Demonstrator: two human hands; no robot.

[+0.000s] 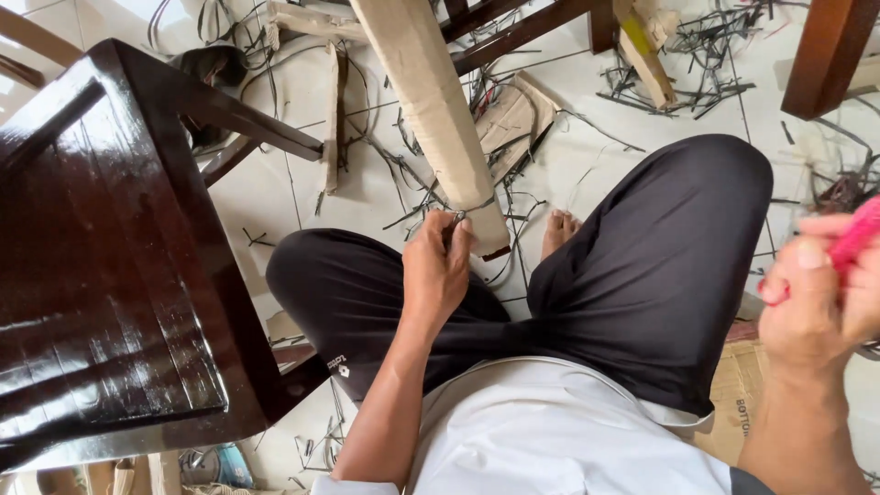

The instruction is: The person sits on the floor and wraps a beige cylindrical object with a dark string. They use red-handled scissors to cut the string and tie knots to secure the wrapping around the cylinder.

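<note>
I sit on a tiled floor with my legs in dark trousers [660,266] bent in front of me. My left hand [438,270] pinches a thin strap end against a long furniture leg wrapped in brown cardboard [431,101], close to its lower end. My right hand [820,293], blurred at the right edge, is closed around a pink-handled tool [857,236]. The tool's working end is out of frame.
A glossy dark wooden chair seat [101,266] fills the left. Cut black straps [697,64] and cardboard pieces [513,115] litter the white tiles. More dark wooden legs [825,55] stand at the top right. A flat cardboard sheet [738,394] lies under my right thigh.
</note>
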